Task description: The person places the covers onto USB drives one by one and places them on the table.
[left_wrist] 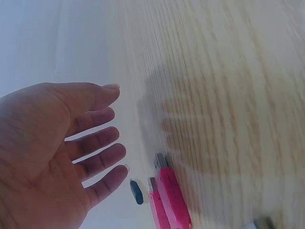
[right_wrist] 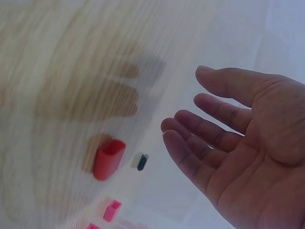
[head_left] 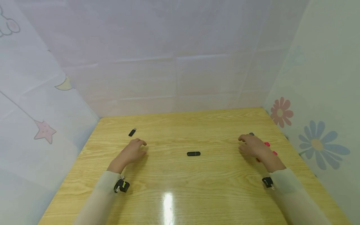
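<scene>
My left hand (head_left: 131, 152) hovers over the left of the table with loosely bent fingers, holding nothing. Below it in the left wrist view lie two pink USB sticks (left_wrist: 172, 198) side by side with bare metal plugs, hidden in the head view. A black USB stick (head_left: 132, 132) with its plug showing lies just beyond that hand. Above the right side hovers my right hand (head_left: 252, 146), also holding nothing. Near it are a red cap (right_wrist: 109, 160), a pink cap (right_wrist: 112, 211) and a dark cap (right_wrist: 142, 162). Midway between the hands lies a black capped USB stick (head_left: 193, 153).
The wooden table (head_left: 180, 131) meets a pale sheet-covered wall (head_left: 174, 75) at the back. Patterned sheets hang at both sides. Another pink cap (head_left: 275, 152) lies beside the right wrist. Part of a metal-ended object (left_wrist: 259, 223) shows at the left wrist view's lower edge.
</scene>
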Demonstrator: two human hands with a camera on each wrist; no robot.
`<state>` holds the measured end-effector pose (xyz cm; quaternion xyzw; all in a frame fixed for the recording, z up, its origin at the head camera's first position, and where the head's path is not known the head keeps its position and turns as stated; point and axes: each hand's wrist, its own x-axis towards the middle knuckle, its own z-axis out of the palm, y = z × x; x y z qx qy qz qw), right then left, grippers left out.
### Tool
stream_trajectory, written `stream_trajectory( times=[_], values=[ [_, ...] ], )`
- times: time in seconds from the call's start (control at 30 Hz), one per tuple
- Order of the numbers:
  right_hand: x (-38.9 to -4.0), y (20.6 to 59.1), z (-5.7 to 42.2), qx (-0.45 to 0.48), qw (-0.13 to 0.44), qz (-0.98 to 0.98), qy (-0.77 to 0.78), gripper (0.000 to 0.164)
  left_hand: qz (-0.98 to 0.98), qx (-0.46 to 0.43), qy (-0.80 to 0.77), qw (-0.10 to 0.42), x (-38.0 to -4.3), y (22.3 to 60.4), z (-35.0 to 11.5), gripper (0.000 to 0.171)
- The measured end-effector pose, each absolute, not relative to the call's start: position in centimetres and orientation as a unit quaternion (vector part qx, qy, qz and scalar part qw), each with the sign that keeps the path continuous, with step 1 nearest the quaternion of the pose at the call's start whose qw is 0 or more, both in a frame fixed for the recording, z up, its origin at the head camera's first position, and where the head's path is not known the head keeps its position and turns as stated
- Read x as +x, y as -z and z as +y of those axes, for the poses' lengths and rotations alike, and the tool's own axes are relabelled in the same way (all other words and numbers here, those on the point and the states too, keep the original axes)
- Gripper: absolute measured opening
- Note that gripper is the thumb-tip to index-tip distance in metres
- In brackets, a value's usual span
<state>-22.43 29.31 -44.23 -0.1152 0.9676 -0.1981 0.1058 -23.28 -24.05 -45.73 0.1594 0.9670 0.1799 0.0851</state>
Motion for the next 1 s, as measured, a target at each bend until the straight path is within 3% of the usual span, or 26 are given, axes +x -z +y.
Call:
stream_trajectory(
  times=[0.67,1.0],
  values=[
    [-22.3,44.1,31.9,-0.094,0.126,0.970,0.184,0.046,0.968,0.155,-0.189,0.061,-22.8,45.2,-26.7,0.036],
    [-22.4,44.3,34.3,-0.073,0.121,0.975,0.168,0.046,0.967,0.146,-0.197,0.075,-23.0,44.8,-28.2,0.037]
  ],
)
